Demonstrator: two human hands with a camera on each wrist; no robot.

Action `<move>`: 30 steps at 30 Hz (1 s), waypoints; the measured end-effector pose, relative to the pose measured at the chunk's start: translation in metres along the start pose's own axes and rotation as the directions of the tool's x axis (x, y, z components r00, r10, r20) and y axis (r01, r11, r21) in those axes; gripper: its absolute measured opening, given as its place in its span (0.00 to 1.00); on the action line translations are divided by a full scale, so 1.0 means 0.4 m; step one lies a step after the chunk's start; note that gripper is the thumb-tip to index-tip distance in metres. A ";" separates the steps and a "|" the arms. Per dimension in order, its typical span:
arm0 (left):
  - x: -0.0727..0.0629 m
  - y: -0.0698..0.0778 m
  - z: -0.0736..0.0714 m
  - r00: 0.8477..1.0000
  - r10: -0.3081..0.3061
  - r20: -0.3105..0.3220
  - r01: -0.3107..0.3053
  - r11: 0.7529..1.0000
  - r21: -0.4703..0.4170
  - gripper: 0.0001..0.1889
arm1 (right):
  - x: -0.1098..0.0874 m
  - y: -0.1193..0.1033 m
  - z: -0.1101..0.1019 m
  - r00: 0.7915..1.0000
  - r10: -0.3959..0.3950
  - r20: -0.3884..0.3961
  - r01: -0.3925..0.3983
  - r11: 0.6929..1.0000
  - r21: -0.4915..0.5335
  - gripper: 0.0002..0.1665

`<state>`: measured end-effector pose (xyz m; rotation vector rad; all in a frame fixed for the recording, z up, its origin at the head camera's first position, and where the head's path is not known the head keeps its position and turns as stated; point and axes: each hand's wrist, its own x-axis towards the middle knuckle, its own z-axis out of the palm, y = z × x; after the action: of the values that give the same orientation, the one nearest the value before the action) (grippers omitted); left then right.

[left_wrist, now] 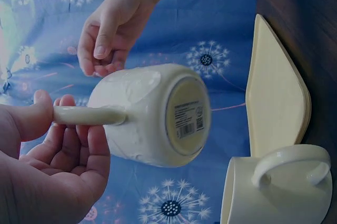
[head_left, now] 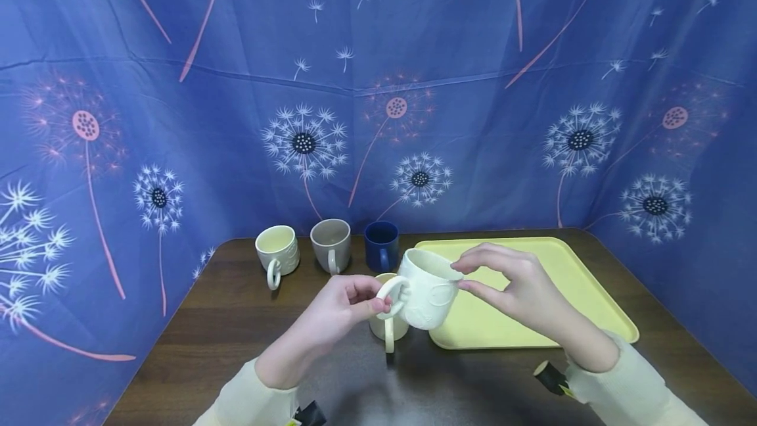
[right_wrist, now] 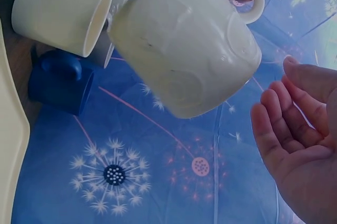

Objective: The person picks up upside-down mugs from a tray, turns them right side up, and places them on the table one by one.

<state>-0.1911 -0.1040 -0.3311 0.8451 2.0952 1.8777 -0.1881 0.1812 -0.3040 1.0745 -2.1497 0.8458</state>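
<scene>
Raised above the table is a white mug [head_left: 428,294] with a raised pattern on its side, tilted over. My left hand [head_left: 334,311] grips its handle between thumb and fingers. In the left wrist view, the printed label [left_wrist: 187,116] on the mug's base shows. My right hand [head_left: 523,284] is beside the mug's rim on the right, fingers relaxed and bent; in the right wrist view a gap separates the hand [right_wrist: 300,124] from the mug. Below and behind the held mug, a cream mug [head_left: 400,331] stands upright on the table, partly hidden by it.
At the back left stand a pale cream mug [head_left: 288,260], a grey mug [head_left: 322,254] and a navy blue mug [head_left: 376,256], side by side. A pale yellow tray [head_left: 579,307] lies on the right of the dark wooden table [head_left: 201,340]. Blue dandelion-print cloth [head_left: 473,130] hangs around the table.
</scene>
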 end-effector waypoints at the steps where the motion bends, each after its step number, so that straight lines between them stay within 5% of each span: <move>1: -0.003 0.000 -0.002 1.000 0.004 -0.017 -0.004 1.000 0.002 0.09 | -0.003 0.001 0.000 1.000 0.007 -0.009 -0.008 1.000 -0.004 0.21; 15: -0.042 -0.026 -0.024 0.966 0.051 -0.254 -0.055 0.998 -0.011 0.09 | -0.046 0.029 0.015 0.995 0.075 -0.070 -0.075 0.997 0.001 0.22; 24: -0.070 -0.063 -0.035 0.912 0.088 -0.401 -0.105 0.994 -0.021 0.08 | -0.072 0.034 0.036 0.985 0.136 -0.105 -0.138 0.990 -0.016 0.22; 30: -0.087 -0.086 -0.040 0.872 0.042 -0.488 -0.067 0.997 -0.034 0.05 | -0.084 0.043 0.049 0.982 0.132 -0.138 -0.139 0.989 -0.045 0.22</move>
<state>-0.1804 -0.1372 -0.3692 0.4481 2.2956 2.3619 -0.1897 0.1905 -0.3456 0.8269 -2.1373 0.8895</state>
